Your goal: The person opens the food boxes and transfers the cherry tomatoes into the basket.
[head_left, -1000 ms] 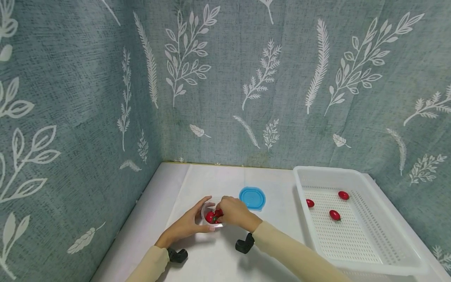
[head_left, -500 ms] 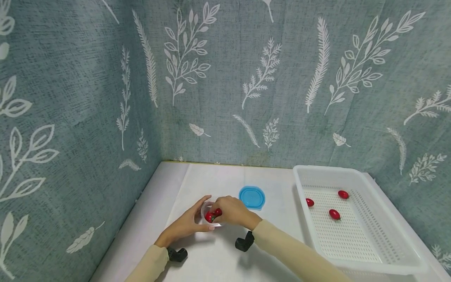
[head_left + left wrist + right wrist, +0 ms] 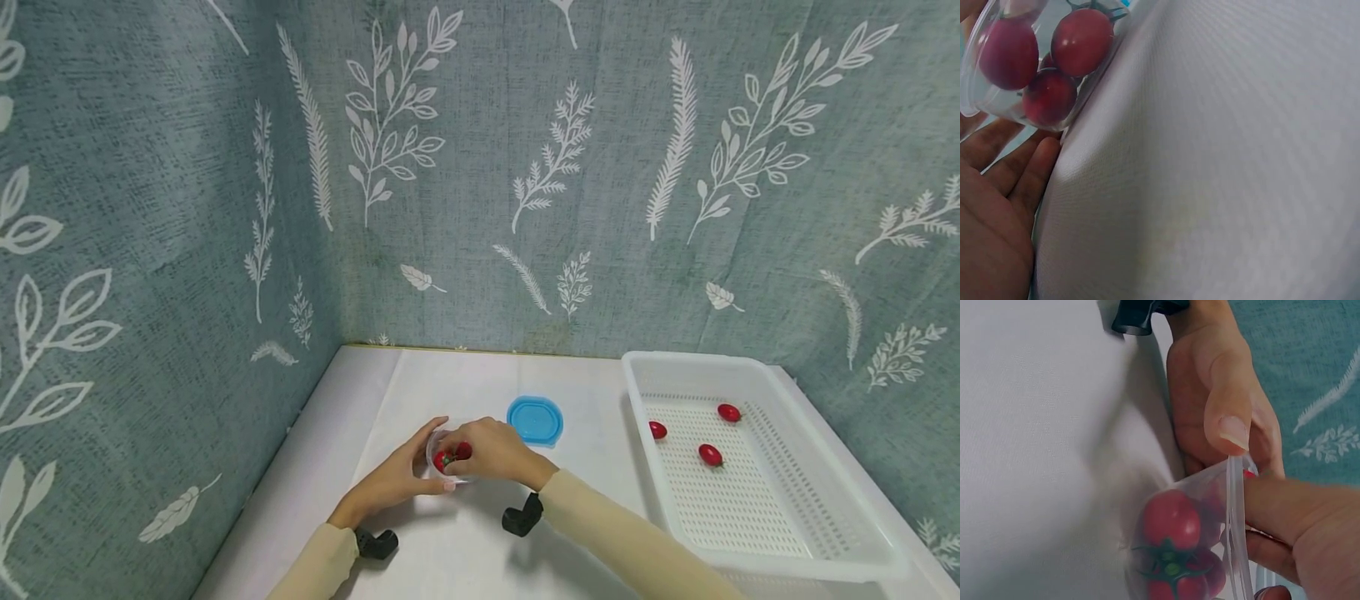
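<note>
A small clear plastic container (image 3: 431, 455) stands on the white table in the head view, with several red cherry tomatoes (image 3: 1083, 42) inside, some with green calyxes. My left hand (image 3: 396, 478) holds it from the left, thumb at the near rim (image 3: 1237, 531) and fingers round the far side. From the right, my right hand (image 3: 495, 450) reaches over the rim with its fingers down in the container. Its thumb and index finger pinch a cherry tomato (image 3: 463, 450), partly hidden by the hand.
A blue lid (image 3: 536, 421) lies behind the right hand. On the right stands a white perforated tray (image 3: 660, 500) with raised walls, holding three cherry tomatoes (image 3: 710, 455). A patterned cloth wall (image 3: 480, 167) closes the back and left sides.
The fingers of my right hand have shifted slightly left within the container, and the tomatoes there have turned a little. The left hand keeps its hold.
</note>
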`<control>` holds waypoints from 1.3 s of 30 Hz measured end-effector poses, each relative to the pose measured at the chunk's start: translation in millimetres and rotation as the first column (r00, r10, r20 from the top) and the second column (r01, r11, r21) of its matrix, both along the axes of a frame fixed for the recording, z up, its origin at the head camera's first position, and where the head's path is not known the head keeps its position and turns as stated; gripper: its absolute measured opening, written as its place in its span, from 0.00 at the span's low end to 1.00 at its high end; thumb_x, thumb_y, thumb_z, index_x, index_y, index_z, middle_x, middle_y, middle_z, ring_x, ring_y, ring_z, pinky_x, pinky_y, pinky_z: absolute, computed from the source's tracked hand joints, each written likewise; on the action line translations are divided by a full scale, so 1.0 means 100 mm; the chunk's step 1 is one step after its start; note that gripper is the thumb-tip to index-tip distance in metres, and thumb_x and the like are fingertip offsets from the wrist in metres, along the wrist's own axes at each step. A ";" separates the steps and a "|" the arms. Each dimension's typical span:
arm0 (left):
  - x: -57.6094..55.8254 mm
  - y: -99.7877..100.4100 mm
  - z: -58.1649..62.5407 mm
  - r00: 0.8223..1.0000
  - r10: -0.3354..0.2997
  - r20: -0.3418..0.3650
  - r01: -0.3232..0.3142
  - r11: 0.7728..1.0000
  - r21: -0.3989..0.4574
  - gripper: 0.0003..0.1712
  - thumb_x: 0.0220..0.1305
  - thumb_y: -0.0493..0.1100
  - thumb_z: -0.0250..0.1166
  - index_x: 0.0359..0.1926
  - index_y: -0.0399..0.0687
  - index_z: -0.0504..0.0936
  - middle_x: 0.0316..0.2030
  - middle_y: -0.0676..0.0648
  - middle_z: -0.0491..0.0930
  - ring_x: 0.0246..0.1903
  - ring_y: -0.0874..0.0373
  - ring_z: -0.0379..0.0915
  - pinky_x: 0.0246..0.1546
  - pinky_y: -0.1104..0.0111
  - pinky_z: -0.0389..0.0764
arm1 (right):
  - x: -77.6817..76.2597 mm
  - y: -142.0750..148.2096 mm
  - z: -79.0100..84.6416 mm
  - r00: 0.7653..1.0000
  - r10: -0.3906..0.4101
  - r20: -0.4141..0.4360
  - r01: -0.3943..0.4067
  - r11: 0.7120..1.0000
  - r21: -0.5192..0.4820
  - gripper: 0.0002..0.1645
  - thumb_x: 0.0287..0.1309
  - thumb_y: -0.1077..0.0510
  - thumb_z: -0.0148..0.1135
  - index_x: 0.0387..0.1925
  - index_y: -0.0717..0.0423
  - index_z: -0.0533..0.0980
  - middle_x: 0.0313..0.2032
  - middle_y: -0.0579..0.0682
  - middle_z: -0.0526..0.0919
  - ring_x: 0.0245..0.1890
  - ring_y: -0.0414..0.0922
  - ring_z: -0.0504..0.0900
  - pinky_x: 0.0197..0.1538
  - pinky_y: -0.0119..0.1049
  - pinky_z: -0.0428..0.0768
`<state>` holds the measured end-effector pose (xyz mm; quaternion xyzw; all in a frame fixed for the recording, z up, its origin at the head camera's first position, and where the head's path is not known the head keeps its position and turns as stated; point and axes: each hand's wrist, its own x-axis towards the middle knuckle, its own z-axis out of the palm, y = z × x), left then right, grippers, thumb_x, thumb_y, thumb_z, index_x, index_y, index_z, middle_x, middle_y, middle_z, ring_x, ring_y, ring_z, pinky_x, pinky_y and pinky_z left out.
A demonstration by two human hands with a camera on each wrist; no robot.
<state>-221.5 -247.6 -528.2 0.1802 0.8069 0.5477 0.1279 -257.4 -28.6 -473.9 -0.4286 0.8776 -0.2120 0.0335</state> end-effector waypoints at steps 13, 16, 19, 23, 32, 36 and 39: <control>-0.01 0.01 -0.03 1.000 0.002 -0.004 -0.002 1.000 -0.001 0.62 0.58 0.50 0.79 0.83 0.60 0.48 0.75 0.48 0.62 0.73 0.49 0.61 0.71 0.43 0.61 | 0.01 0.11 0.00 0.989 -0.087 0.117 0.105 0.982 -0.158 0.13 0.60 0.53 0.73 0.45 0.51 0.87 0.36 0.38 0.89 0.27 0.31 0.78 0.27 0.25 0.74; 0.00 0.02 -0.02 1.000 0.002 0.000 -0.002 1.000 0.000 0.62 0.58 0.50 0.80 0.83 0.59 0.48 0.76 0.47 0.60 0.74 0.48 0.59 0.71 0.43 0.60 | 0.01 0.15 0.04 0.987 -0.098 0.131 0.121 0.977 -0.177 0.12 0.60 0.52 0.73 0.45 0.51 0.87 0.37 0.41 0.89 0.27 0.34 0.80 0.27 0.26 0.74; 0.00 0.02 -0.01 1.000 0.007 -0.002 -0.007 1.000 -0.009 0.62 0.57 0.50 0.80 0.83 0.59 0.48 0.77 0.47 0.59 0.75 0.46 0.56 0.72 0.42 0.58 | 0.00 0.20 0.09 0.985 -0.099 0.140 0.127 0.971 -0.202 0.11 0.60 0.54 0.72 0.44 0.51 0.87 0.37 0.43 0.89 0.29 0.37 0.82 0.26 0.26 0.75; 0.00 0.02 -0.01 1.000 0.015 -0.007 -0.015 1.000 -0.021 0.63 0.57 0.51 0.80 0.83 0.58 0.48 0.77 0.46 0.58 0.76 0.44 0.54 0.73 0.41 0.57 | -0.01 0.28 0.17 0.987 -0.096 0.132 0.124 0.965 -0.230 0.09 0.60 0.54 0.72 0.42 0.50 0.87 0.37 0.43 0.89 0.34 0.38 0.84 0.29 0.29 0.78; -0.03 0.02 -0.03 0.999 0.015 -0.043 -0.017 0.999 -0.032 0.63 0.56 0.52 0.80 0.82 0.56 0.48 0.74 0.47 0.65 0.75 0.44 0.56 0.72 0.41 0.59 | -0.01 0.47 0.42 0.992 -0.116 0.049 0.125 0.961 -0.249 0.07 0.61 0.54 0.72 0.41 0.49 0.86 0.36 0.43 0.90 0.24 0.35 0.79 0.25 0.29 0.72; -0.03 0.03 -0.03 0.999 0.022 -0.041 -0.024 0.999 -0.037 0.63 0.56 0.52 0.80 0.82 0.55 0.49 0.74 0.46 0.66 0.75 0.44 0.56 0.72 0.42 0.59 | 0.02 0.59 0.51 0.986 -0.160 0.043 0.165 0.955 -0.247 0.08 0.61 0.52 0.72 0.41 0.47 0.87 0.36 0.41 0.89 0.25 0.37 0.80 0.26 0.30 0.75; -0.03 0.04 -0.03 0.999 0.026 -0.038 -0.028 0.999 -0.044 0.62 0.56 0.51 0.80 0.82 0.55 0.49 0.74 0.46 0.66 0.76 0.43 0.55 0.72 0.42 0.58 | 0.02 0.69 0.54 0.980 -0.193 0.056 0.201 0.946 -0.253 0.08 0.61 0.52 0.72 0.41 0.47 0.87 0.35 0.40 0.88 0.30 0.37 0.83 0.31 0.31 0.80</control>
